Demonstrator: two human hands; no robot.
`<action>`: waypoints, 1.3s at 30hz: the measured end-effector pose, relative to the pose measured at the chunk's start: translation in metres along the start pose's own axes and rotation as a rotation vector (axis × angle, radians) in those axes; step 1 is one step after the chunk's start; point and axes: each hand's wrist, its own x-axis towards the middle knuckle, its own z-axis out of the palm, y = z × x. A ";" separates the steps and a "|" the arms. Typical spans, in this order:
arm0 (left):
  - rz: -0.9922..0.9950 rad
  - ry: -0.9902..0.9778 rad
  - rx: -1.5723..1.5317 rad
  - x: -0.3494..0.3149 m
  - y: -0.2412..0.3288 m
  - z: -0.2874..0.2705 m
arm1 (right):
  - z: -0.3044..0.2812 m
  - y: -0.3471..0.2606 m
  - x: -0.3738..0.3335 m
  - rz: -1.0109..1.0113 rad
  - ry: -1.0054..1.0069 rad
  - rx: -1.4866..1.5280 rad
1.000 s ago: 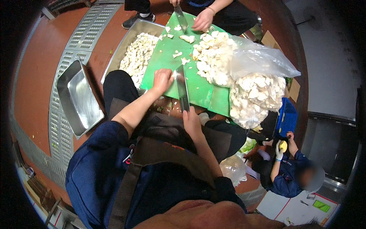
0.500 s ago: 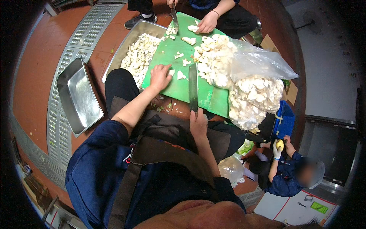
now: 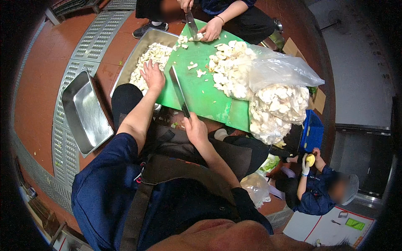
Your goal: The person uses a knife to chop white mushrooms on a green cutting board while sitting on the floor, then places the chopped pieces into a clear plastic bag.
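My right hand (image 3: pixel 195 129) is closed round the handle of a kitchen knife (image 3: pixel 178 88), its long blade resting on or just over the left part of the green cutting board (image 3: pixel 197 94). Fingers spread, my left hand (image 3: pixel 153 77) is at the pale cut pieces (image 3: pixel 157 52) in a steel tray (image 3: pixel 166 37) left of the board. Whether any piece lies under its palm is hidden. A few whitish, mushroom-like scraps (image 3: pixel 200 73) lie mid-board. To their right, a heap of larger pieces (image 3: pixel 229 62) spills from a clear plastic bag (image 3: pixel 278 69).
Across the board, a co-worker's hand (image 3: pixel 212 29) steadies pieces beside their knife (image 3: pixel 191 24). An unfilled steel pan (image 3: pixel 87 113) stands on the floor at left, by a metal drain grate (image 3: pixel 67 121). Another person (image 3: pixel 314 188) at lower right holds something yellow near a blue crate (image 3: pixel 312 131).
My left hand moved left from the board to the tray, and pieces beside it left the board. The knife in my right hand swung left. The co-worker's hand and knife came together.
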 end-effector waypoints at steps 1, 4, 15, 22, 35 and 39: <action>0.042 0.054 -0.039 0.007 -0.001 -0.002 | -0.004 -0.001 -0.004 -0.005 0.051 0.027; 0.241 0.080 -0.271 0.019 0.012 -0.002 | -0.027 0.020 -0.021 0.133 0.085 0.014; 0.652 -0.510 -0.222 0.011 0.182 0.032 | -0.064 0.097 -0.065 0.325 0.228 -0.009; 0.690 -0.686 -0.199 0.028 0.206 0.041 | -0.051 0.104 -0.050 0.327 0.242 -0.063; 0.688 -0.345 -0.373 -0.002 0.142 0.017 | -0.047 0.091 -0.046 0.221 0.223 -0.140; 0.876 -0.322 -0.698 0.020 0.232 -0.030 | -0.054 0.099 -0.043 0.190 0.202 -0.226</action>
